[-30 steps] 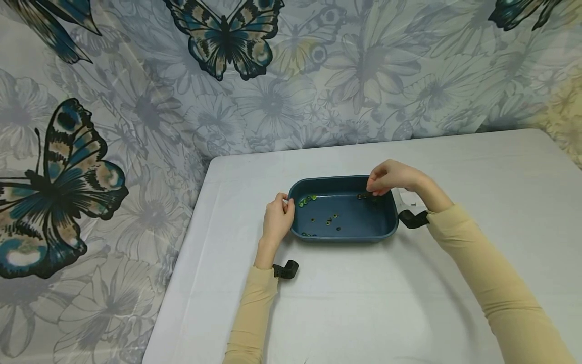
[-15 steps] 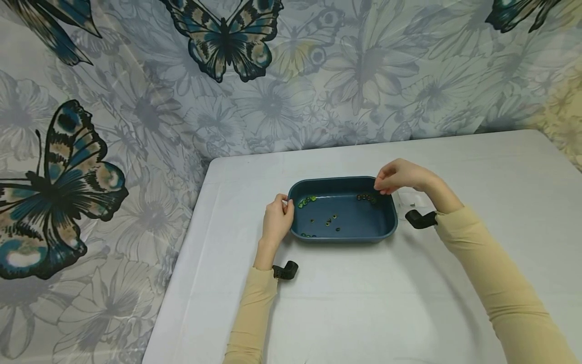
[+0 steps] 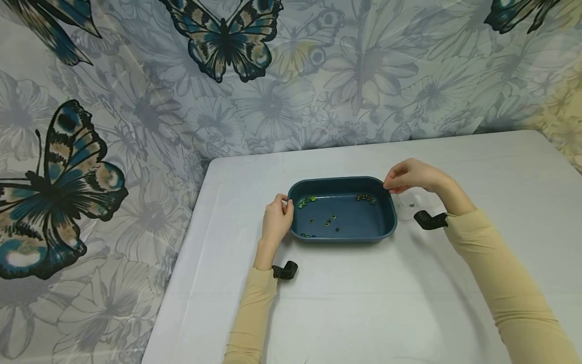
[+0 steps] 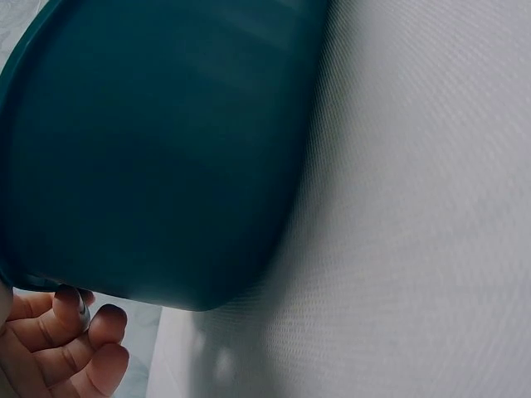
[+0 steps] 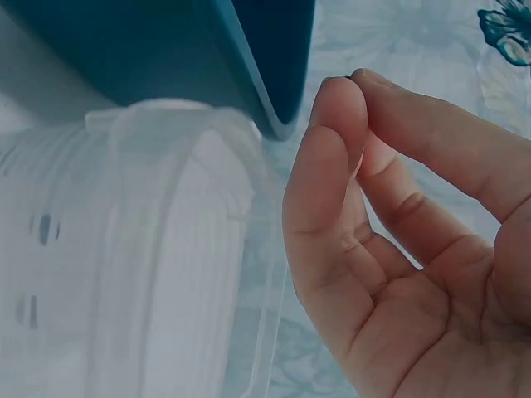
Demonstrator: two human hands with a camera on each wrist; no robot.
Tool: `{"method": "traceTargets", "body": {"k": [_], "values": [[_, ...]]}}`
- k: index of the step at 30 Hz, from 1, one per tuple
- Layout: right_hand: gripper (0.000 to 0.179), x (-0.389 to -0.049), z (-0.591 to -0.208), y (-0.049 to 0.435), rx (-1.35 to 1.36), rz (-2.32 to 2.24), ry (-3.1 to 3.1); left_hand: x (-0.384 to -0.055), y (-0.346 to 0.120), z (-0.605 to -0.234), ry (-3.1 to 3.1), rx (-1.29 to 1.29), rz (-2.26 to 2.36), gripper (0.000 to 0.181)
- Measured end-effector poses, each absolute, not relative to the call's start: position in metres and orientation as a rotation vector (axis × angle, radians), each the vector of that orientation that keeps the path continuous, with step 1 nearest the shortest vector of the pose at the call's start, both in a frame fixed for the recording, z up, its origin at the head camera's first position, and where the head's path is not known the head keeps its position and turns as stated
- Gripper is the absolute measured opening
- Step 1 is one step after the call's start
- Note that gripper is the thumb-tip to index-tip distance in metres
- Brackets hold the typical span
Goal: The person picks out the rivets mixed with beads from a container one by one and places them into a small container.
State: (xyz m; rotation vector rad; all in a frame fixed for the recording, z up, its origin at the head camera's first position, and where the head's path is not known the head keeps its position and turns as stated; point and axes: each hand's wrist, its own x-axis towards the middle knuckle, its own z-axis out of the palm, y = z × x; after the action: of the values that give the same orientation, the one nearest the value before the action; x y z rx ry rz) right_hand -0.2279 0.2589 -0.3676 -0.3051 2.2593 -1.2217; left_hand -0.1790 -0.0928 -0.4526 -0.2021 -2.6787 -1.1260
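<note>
A dark blue rectangular basin (image 3: 343, 233) sits on the table with small green and brown beads inside. Green beads (image 3: 305, 201) lie at its left end, brownish beads (image 3: 364, 197) at the back right, and a few more around the middle and front left. My left hand (image 3: 277, 217) grips the basin's left rim; in the left wrist view its fingers (image 4: 62, 332) curl at the rim. Just past the back right corner, my right hand (image 3: 416, 176) pinches a tiny dark bead (image 5: 348, 78) between thumb and fingertip, mostly hidden by them.
A clear plastic container (image 3: 404, 215) stands right against the basin's right side, below my right hand, with small dark spots showing in it. The white-covered table (image 3: 345, 303) meets a floral butterfly cloth (image 3: 273, 111) behind and at the left.
My right hand has moved right, from over the basin's back right corner to beyond its rim, uncovering the brownish beads and more of the clear container. The left hand stays at the rim.
</note>
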Motion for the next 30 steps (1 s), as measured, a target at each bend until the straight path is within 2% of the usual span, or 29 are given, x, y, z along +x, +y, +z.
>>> {"method": "traceTargets", "body": {"k": [30], "values": [[0.023, -0.217, -0.370, 0.290, -0.208, -1.242, 2.278, -0.180, -0.093, -0.454, -2.680, -0.203, -1.127, 0.022]]}}
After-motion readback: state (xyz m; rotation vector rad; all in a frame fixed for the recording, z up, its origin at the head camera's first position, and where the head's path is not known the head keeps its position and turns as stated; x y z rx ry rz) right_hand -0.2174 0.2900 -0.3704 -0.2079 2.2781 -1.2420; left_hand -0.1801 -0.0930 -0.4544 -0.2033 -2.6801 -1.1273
